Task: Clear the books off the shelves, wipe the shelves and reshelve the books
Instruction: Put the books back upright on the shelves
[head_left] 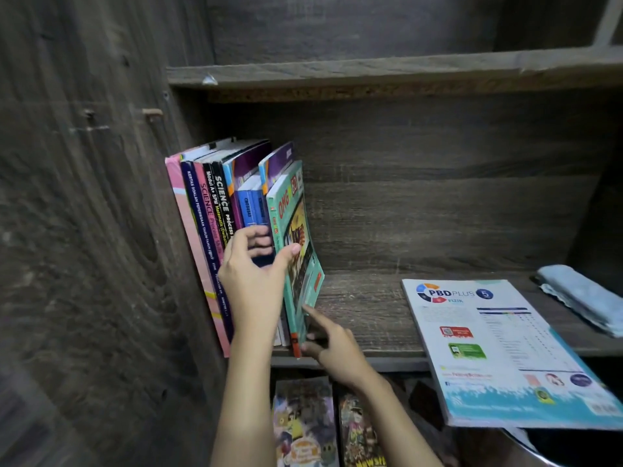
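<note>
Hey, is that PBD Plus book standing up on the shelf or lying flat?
Lying flat. The PBD Plus book rests on the shelf, its near end sticking out past the front edge.

"PBD PLUS", the number "5" and "FIZIK" are printed on the white-and-teal workbook lying flat at the right. "OMG" is read on the cover of the teal book at the right end of the standing row. Further left, "SCIENCE PROCESS" is lettered on a black spine, "Modul A+ SPM Matematik" on a second black spine, "SCIENCE Process Skills" on the pink spine, and "KERTAS SOALAN PEPERIKSAAN TAHUN-TAHUN" on the navy spine.
</note>
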Tool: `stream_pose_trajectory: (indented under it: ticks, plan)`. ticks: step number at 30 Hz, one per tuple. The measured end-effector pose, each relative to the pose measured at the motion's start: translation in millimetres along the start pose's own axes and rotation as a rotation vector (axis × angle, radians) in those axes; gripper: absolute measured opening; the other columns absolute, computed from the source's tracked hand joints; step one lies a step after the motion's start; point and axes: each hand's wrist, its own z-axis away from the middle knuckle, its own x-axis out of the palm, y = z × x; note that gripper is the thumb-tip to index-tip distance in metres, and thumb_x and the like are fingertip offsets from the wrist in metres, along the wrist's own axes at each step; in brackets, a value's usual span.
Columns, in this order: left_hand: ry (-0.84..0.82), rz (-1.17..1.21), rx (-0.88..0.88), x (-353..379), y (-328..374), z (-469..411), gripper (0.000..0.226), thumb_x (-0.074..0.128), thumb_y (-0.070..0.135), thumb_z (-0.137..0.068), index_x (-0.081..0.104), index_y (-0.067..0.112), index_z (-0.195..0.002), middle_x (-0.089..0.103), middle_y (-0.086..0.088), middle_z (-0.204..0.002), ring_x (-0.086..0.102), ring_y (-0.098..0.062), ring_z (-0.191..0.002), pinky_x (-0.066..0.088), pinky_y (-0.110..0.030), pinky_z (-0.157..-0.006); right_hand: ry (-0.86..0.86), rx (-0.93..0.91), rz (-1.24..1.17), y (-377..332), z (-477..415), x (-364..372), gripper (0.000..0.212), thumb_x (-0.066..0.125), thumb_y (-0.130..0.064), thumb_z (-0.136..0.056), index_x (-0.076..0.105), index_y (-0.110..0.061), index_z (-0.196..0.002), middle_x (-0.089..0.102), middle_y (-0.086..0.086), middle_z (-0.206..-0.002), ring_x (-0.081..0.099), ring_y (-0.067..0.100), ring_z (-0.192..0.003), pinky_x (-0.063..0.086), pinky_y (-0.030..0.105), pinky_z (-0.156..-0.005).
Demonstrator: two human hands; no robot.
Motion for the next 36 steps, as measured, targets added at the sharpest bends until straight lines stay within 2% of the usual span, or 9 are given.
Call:
stream_pose_trajectory:
  ticks: [3, 7, 15, 21, 24, 26, 29, 32, 36]
  plan:
    - [-0.094, 0.032, -0.039, -8.1, 0.9, -2.9, 0.038, 0.082, 0.012, -0.069, 0.059, 0.019, -0.098, 0.063, -0.002, -0.097, 0.060, -0.006, -0.084, 0.045, -0.003, -0.064, -0.071, 0.020, -0.039, -0.1, -0.4, 0.0, 0.081, 0.075, -0.022, -0.080, 0.032, -0.035, -0.147, 0.054, -0.008, -0.135, 0.055, 0.008, -0.118, 0.039, 0.029, -0.108]
    - [-0.175, 0.050, -0.050, -16.0, 1.9, -4.6, 0.040, 0.078, 0.005, -0.073, 0.058, 0.024, -0.101, 0.063, 0.006, -0.097, 0.061, 0.000, -0.086, 0.049, -0.006, -0.069, 0.012, 0.012, -0.028, 2.1, -0.9, 2.4, 0.077, 0.075, -0.024, -0.079, 0.036, -0.039, -0.144, 0.056, -0.008, -0.134, 0.057, 0.007, -0.116, 0.043, 0.032, -0.105]
    - [-0.065, -0.039, 0.000, -4.4, 1.2, -1.0, 0.036, 0.078, 0.006, -0.072, 0.058, 0.020, -0.099, 0.063, -0.001, -0.096, 0.058, 0.001, -0.078, 0.047, -0.007, -0.068, 0.041, 0.007, 0.139, -6.3, 3.9, 6.2, 0.074, 0.065, -0.027, -0.084, 0.029, -0.036, -0.148, 0.053, -0.003, -0.138, 0.051, 0.017, -0.124, 0.039, 0.031, -0.106]
    - [-0.037, -0.069, 0.008, -3.5, 3.4, 1.0, 0.044, 0.077, 0.007, -0.074, 0.056, 0.020, -0.111, 0.061, 0.002, -0.097, 0.061, -0.010, -0.085, 0.054, -0.032, -0.081, 0.022, -0.006, 0.163, -6.4, 3.2, 6.2, 0.072, 0.065, -0.027, -0.086, 0.030, -0.030, -0.149, 0.053, -0.003, -0.139, 0.051, 0.016, -0.125, 0.040, 0.031, -0.106]
    - [0.051, -0.194, 0.097, 0.8, 12.3, 7.1, 0.056, 0.075, 0.012, -0.075, 0.045, 0.021, -0.121, 0.049, 0.006, -0.100, 0.054, -0.018, -0.093, 0.048, -0.035, -0.080, -0.036, 0.018, 0.131, -6.6, 3.1, -10.0, 0.059, 0.070, -0.025, -0.084, 0.049, -0.027, -0.139, 0.061, -0.001, -0.130, 0.056, 0.012, -0.120, 0.042, 0.024, -0.102]
    - [0.164, -0.202, 0.196, 4.1, 17.3, 11.1, 0.047, 0.070, 0.019, -0.075, 0.048, 0.019, -0.116, 0.046, 0.007, -0.098, 0.053, -0.021, -0.091, 0.047, -0.036, -0.076, 0.028, 0.044, 0.173, -2.1, 6.6, -30.5, 0.044, 0.069, -0.026, -0.084, 0.061, -0.026, -0.127, 0.066, -0.001, -0.123, 0.061, 0.013, -0.113, 0.046, 0.026, -0.098]
    - [0.219, -0.095, 0.260, 19.0, 22.8, 22.3, 0.023, 0.060, 0.025, -0.080, 0.057, 0.015, -0.101, 0.054, 0.005, -0.086, 0.055, -0.018, -0.078, 0.045, -0.031, -0.069, 0.321, 0.122, 0.338, 17.1, 24.8, -74.4, 0.032, 0.064, -0.027, -0.086, 0.065, -0.024, -0.119, 0.069, 0.002, -0.117, 0.061, 0.021, -0.112, 0.047, 0.032, -0.094]
    - [0.010, -0.088, 0.140, 40.6, 25.2, 42.8, 0.012, 0.052, 0.030, -0.091, 0.059, 0.021, -0.087, 0.057, 0.010, -0.070, 0.058, -0.017, -0.066, 0.042, -0.026, -0.057, 0.638, 0.253, 0.543, 41.1, 54.4, -121.5, 0.035, 0.060, -0.024, -0.088, 0.062, -0.017, -0.122, 0.056, 0.009, -0.133, 0.046, 0.027, -0.126, 0.036, 0.035, -0.102]
    - [-0.782, -0.286, -0.336, 81.8, -1.1, 78.9, 0.050, 0.034, 0.062, -0.091, 0.059, 0.019, -0.086, 0.070, -0.006, -0.088, 0.063, -0.024, -0.079, 0.051, -0.033, -0.078, 0.888, 0.642, 0.616, 72.9, 98.4, -167.8, 0.057, 0.058, -0.040, -0.088, 0.049, -0.006, -0.133, 0.037, 0.021, -0.144, 0.029, 0.036, -0.135, 0.026, 0.045, -0.107]
